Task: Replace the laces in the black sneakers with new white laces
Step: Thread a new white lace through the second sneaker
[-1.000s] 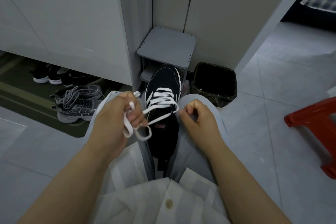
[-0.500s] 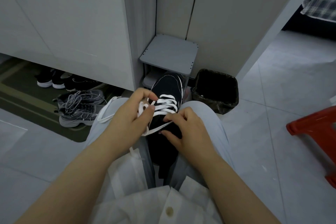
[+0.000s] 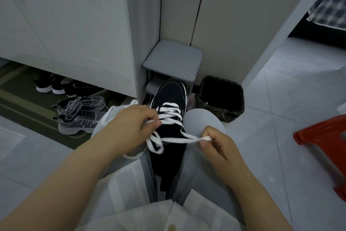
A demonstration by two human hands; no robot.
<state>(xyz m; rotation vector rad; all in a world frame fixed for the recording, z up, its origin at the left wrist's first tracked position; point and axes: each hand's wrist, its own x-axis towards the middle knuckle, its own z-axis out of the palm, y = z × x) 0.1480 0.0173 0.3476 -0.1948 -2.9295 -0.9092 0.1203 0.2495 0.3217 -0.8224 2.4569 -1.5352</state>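
A black sneaker (image 3: 169,95) sits between my knees, toe pointing away, with a white lace (image 3: 171,110) crossed through the eyelets nearest the toe. My right hand (image 3: 222,148) pinches one lace end taut in a tight grip, and my left hand (image 3: 129,127) grips the other, looped end. Next, I judge, comes threading the remaining eyelets.

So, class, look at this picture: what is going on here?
A seated person is lacing a black sneaker, held between the knees with its toe pointing away. The left hand pinches the white lace beside the eyelets, and the right hand pinches another stretch, drawn taut to the right. Several rows near the toe are already crossed.
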